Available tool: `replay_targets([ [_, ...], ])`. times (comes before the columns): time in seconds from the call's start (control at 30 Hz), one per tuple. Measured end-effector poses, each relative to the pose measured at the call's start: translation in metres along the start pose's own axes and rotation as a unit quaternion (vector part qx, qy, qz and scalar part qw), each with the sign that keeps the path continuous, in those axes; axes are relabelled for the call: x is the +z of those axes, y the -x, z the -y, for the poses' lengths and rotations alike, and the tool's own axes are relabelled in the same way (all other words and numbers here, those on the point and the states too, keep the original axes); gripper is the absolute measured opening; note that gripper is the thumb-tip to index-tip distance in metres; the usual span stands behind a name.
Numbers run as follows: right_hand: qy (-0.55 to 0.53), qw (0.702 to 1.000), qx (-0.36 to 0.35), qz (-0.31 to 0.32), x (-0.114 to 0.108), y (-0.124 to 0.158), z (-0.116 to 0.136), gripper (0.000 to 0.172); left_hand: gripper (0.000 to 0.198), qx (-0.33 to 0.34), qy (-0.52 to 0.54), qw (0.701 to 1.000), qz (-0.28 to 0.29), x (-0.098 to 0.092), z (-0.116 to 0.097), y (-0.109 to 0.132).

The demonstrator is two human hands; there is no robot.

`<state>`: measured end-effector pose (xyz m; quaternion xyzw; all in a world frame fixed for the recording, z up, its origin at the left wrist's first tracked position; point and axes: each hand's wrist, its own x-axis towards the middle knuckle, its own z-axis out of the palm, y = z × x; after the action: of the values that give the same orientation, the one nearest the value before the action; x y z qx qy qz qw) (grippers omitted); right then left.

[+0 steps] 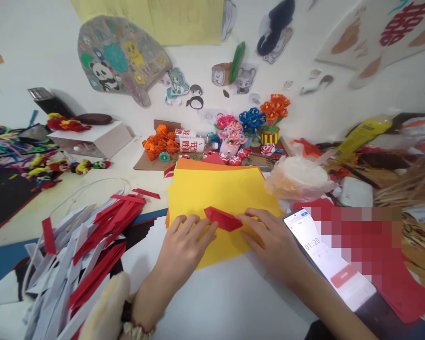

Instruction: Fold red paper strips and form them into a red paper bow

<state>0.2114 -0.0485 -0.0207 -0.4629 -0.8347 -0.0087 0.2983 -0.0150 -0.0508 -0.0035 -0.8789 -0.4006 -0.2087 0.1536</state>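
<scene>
A small piece of folded red paper (pixel 224 219), pointed at its ends, lies between my hands over a stack of yellow paper sheets (pixel 216 186). My left hand (pixel 189 243) has its thumb and fingers curled at the paper's left end. At the right end, the thumb and fingertips of my right hand (pixel 264 231) close on the tip. Parts of both grips are hidden by the fingers. Just right of my right wrist lies a phone (pixel 329 259) with a timer on its lit screen.
Folded white paper strips (pixel 62 283) and red paper strips (pixel 101 226) are heaped on the left. A bagged cup (pixel 297 174) and red paper (pixel 407 288) are on the right. At the back stand pipe-cleaner flowers (pixel 230 130) and a white box (pixel 92 137).
</scene>
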Motion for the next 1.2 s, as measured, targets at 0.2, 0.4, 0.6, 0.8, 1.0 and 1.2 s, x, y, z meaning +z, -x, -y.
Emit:
replay_targets([
  [0.2,0.025,0.998,-0.056,0.008,0.009,-0.006,0.003,0.02,0.019,0.026,-0.015,0.998,0.062,0.006,0.013,-0.015],
  [0.4,0.047,0.996,-0.076,0.013,0.016,-0.01,0.007,0.025,0.019,0.048,-0.003,0.995,0.084,0.009,0.016,-0.019],
  [0.6,0.108,0.981,-0.161,-0.016,0.012,-0.005,0.003,0.028,0.025,0.12,-0.018,0.992,0.039,0.005,0.012,-0.012],
  [0.8,0.077,0.992,-0.096,-0.012,0.014,0.003,0.009,0.025,0.028,0.09,-0.009,0.995,0.036,0.0,0.004,-0.007],
  [1.0,0.001,0.998,-0.07,-0.005,0.014,0.004,0.014,0.027,0.021,0.016,0.053,0.998,0.028,0.004,0.004,-0.002],
  [1.2,-0.086,0.996,-0.008,-0.014,0.014,0.002,0.008,0.029,0.017,-0.061,0.129,0.99,0.01,0.008,0.006,0.0],
])
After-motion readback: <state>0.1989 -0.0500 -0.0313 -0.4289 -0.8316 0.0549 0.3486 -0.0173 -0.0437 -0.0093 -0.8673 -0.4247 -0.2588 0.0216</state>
